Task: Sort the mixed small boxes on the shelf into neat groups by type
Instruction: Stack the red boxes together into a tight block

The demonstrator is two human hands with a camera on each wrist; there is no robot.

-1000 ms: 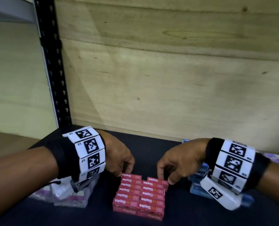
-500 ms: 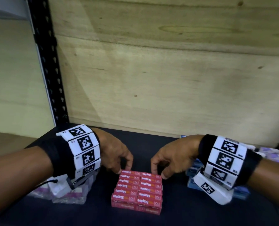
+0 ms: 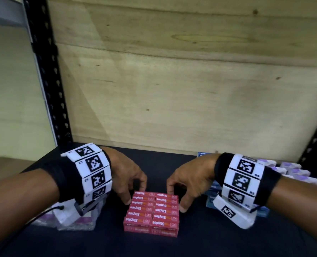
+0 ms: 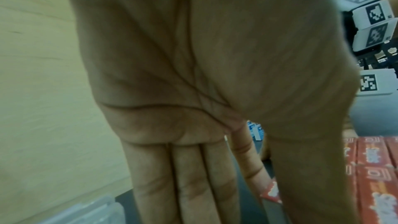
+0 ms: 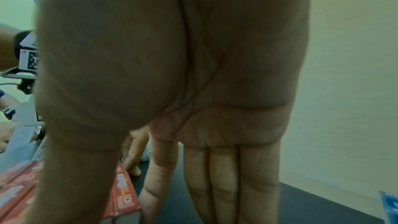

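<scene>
A block of red Staples boxes (image 3: pixel 151 212), two columns wide and stacked two high, lies on the dark shelf (image 3: pixel 154 160) in the middle. My left hand (image 3: pixel 134 194) is at its far left corner, thumb on the left side and fingers behind the back edge. My right hand (image 3: pixel 176 200) mirrors it at the far right corner. In the wrist views both hands' fingers (image 4: pixel 187 176) (image 5: pixel 224 185) run straight down beside the red boxes (image 4: pixel 376 176) (image 5: pixel 125 193), touching the block and lifting nothing.
Blue boxes (image 3: pixel 263 212) are piled under my right wrist, with pale purple boxes (image 3: pixel 294 169) behind them at the far right. A clear plastic pack (image 3: pixel 74 221) lies under my left wrist. A wooden back panel (image 3: pixel 191 99) and black shelf post (image 3: pixel 48 71) bound the shelf.
Both hands have closed in on the block's far corners. The back right red box, which stuck out a second ago, now lines up with the rest.
</scene>
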